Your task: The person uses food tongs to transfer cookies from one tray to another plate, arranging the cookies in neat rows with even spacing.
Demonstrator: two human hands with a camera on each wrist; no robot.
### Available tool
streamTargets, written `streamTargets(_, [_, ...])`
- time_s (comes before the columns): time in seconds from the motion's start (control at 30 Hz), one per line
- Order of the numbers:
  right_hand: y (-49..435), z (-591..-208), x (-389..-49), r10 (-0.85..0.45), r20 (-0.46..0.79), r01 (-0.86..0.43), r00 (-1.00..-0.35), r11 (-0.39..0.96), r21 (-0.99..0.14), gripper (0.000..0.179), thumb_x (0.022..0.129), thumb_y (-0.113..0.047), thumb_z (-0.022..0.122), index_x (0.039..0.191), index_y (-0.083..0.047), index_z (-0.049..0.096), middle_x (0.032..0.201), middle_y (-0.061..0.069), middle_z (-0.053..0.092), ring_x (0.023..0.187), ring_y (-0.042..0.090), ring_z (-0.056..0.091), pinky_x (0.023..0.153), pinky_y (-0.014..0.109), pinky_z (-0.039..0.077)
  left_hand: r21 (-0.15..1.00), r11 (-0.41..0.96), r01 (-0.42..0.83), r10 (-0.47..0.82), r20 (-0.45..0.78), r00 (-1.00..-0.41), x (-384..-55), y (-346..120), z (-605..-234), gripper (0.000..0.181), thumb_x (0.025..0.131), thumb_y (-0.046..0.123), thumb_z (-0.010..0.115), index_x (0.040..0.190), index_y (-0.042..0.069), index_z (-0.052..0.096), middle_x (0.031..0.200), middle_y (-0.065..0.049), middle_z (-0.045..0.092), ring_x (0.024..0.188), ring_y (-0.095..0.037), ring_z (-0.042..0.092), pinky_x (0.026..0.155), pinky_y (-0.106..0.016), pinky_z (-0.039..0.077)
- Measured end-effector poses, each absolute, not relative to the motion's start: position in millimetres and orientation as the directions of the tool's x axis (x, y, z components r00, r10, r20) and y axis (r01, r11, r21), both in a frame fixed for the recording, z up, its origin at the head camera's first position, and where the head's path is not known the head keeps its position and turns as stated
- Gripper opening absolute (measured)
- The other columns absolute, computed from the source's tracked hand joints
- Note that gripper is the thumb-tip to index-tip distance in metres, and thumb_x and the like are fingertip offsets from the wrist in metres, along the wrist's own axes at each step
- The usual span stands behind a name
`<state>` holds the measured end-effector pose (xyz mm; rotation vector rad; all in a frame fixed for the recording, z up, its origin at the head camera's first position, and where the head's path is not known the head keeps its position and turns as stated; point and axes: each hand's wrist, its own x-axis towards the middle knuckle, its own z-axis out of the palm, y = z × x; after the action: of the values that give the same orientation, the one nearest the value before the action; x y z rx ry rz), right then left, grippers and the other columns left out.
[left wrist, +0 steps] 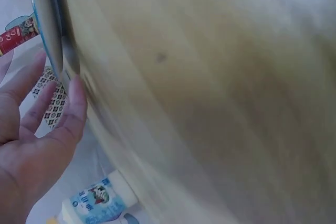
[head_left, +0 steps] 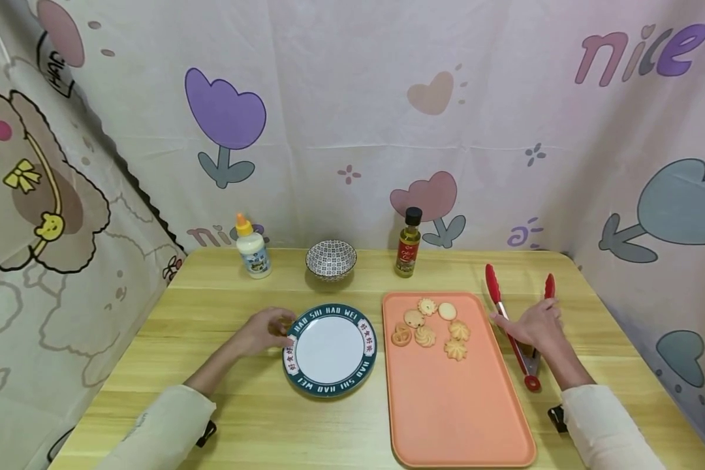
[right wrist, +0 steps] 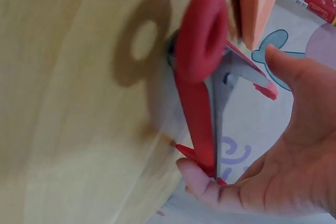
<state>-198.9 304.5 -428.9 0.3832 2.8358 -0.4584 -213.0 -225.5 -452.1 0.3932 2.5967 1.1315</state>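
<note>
Beside the left rim of a white plate with a green lettered border (head_left: 329,350) is my left hand (head_left: 264,333). Its fingers are loosely bent at the plate's edge (left wrist: 46,19) in the left wrist view; whether they touch it, I cannot tell. My right hand (head_left: 531,326) reaches over red-and-silver tongs (head_left: 493,287), which stand spread on the table. In the right wrist view, my fingers touch one arm of the tongs (right wrist: 197,124) from outside, while the thumb stands apart from the other arm. Part of the tongs is hidden behind the hand.
An orange tray (head_left: 458,411) lies between plate and tongs, with several cookies (head_left: 425,336) at its far end. Along the back stand a white squeeze bottle with an orange cap (head_left: 254,251), a patterned bowl (head_left: 331,260) and an oil bottle (head_left: 408,248). Printed curtains border the table.
</note>
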Motion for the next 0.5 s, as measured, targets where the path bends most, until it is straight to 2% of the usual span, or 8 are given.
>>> streamTargets(0.27, [304,-440,-198,0.206,-0.246,0.273,-0.947,0.921,-0.278,0.129,0.084,-0.068,0.047,0.123,0.034,-0.022,0.129,0.061,-0.002,0.109,0.064,0.035,0.072,0.051,0.049,0.730,0.674,0.110,0.319,-0.154,-0.935,-214,-219,-458,0.026,0.080,0.007,0.072,0.106,0.008,0.067,0.099,-0.006,0.062,0.085,-0.018,0.055,0.070,-0.029,0.047])
streamTargets(0.37, [304,-443,-198,0.216,-0.225,0.278,-0.950,0.916,-0.291,0.128,0.084,-0.067,0.048,0.123,0.033,-0.023,0.127,0.062,0.002,0.105,0.063,0.040,0.070,0.049,0.050,0.723,0.686,0.077,0.282,-0.167,-0.945,-214,-216,-459,0.024,0.079,0.006,0.073,0.103,0.008,0.068,0.092,-0.005,0.061,0.082,-0.017,0.053,0.068,-0.029,0.046])
streamTargets(0.5, [304,-445,-198,0.240,-0.214,0.299,-0.947,0.901,-0.313,0.128,0.084,-0.064,0.051,0.124,0.032,-0.024,0.125,0.062,0.008,0.095,0.057,0.049,0.076,0.053,0.048,0.727,0.686,0.030,0.243,-0.190,-0.951,-215,-214,-459,0.023,0.078,0.006,0.073,0.101,0.008,0.069,0.089,-0.005,0.060,0.081,-0.018,0.052,0.067,-0.028,0.045])
